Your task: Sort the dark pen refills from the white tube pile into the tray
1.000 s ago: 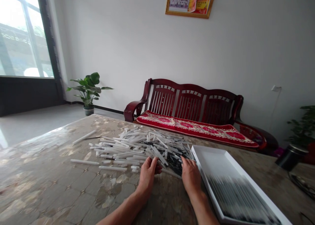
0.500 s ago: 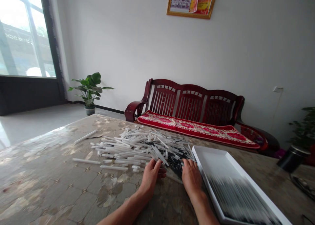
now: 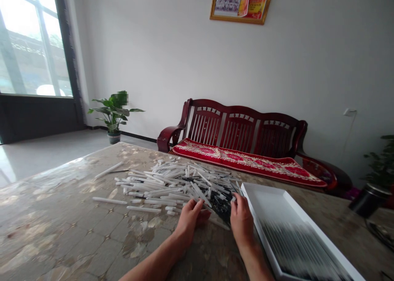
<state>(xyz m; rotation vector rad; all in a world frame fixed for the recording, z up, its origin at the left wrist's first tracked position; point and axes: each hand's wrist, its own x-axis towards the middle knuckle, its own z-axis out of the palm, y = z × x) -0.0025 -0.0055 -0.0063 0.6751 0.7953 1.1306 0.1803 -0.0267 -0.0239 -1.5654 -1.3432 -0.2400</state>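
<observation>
My right hand is curled beside dark pieces, left hand near the white sticks; can't tell if either grips anything. Sticks heap loosely on the table, so a nudge could roll some; right hand might knock the adjacent box.

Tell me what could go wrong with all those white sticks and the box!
The right hand is close beside the box, so a bump might jolt the row of thin pieces inside. The white sticks are heaped loosely, so some might roll away. Black pieces lie in among them, so they could be easy to mix up.
</observation>
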